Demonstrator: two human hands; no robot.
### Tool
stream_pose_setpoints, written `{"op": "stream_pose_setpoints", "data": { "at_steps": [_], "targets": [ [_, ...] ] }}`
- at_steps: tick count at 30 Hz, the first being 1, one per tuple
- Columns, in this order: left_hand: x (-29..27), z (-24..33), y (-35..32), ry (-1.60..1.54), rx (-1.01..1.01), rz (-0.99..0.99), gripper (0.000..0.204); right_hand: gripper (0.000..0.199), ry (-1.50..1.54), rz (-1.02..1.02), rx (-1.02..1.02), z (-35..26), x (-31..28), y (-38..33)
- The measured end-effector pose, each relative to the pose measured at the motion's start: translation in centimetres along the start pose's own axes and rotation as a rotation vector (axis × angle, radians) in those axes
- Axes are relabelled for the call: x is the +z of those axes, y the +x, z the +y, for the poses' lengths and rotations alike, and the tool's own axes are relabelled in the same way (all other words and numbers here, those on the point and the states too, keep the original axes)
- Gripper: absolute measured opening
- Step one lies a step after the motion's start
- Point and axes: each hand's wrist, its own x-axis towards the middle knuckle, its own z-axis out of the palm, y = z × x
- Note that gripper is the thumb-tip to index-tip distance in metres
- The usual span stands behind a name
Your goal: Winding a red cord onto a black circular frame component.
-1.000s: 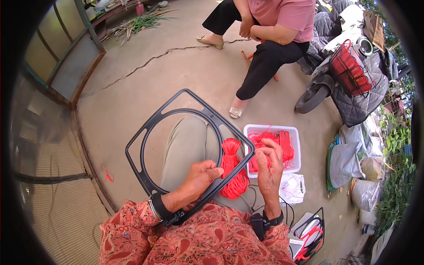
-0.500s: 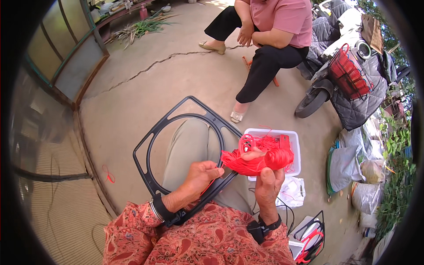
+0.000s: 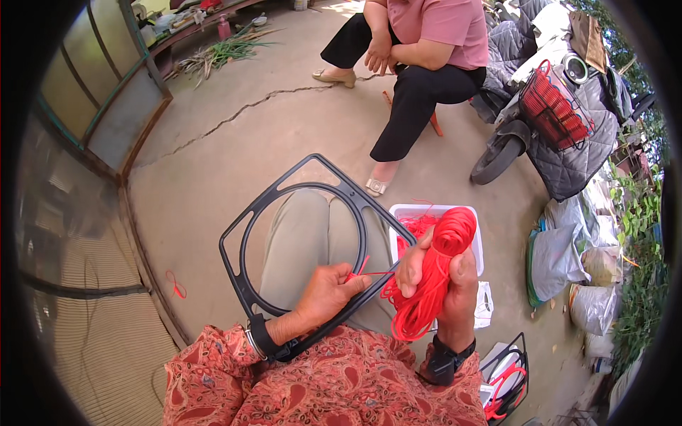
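Left hand [image 3: 328, 291] pinches thin red strand [image 3: 378, 274]; right hand [image 3: 460, 307] clasps glossy red cord hank [image 3: 420, 302].
Best hold the strand between grips taut.

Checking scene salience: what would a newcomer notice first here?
First, the bright red cord bundle in the right hand, right of centre, with a strand running to the left hand. Next, the black frame with its round opening, over the legs. Then the seated person in pink, near the top.
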Motion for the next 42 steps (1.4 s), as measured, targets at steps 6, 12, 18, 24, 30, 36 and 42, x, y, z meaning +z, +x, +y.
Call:
{"op": "stream_pose_setpoints", "data": {
  "at_steps": [6,12,18,24,30,36,42],
  "targets": [
    [1.2,-0.1,-0.5,0.295,0.328,0.128,0.033,0.040,-0.058,-0.239,0.159,-1.2,1.6,4.3],
    [1.3,1.1,-1.7,0.475,0.400,0.131,0.027,0.035,-0.339,-0.319,0.272,-1.8,3.2,8.1],
    [1.6,0.4,-2.1,0.622,0.386,-0.007,0.021,0.032,-0.103,-0.180,0.464,4.1,3.0,8.9],
    [1.7,-1.1,-1.8,0.536,0.555,0.040,0.024,0.035,0.056,-0.267,0.556,3.6,4.7,9.6],
    [1.2,-1.2,-2.4,0.606,0.382,-0.091,0.028,0.035,0.300,-0.240,0.358,-0.2,6.0,15.7],
    [1.0,0.2,-2.5,0.551,0.345,-0.148,0.034,0.031,0.375,-0.407,0.362,-2.9,4.5,22.4],
    [0.9,-1.1,-2.7,0.523,0.352,-0.163,0.029,0.037,0.104,-0.310,0.060,-1.7,3.3,23.7]
  ]
}}
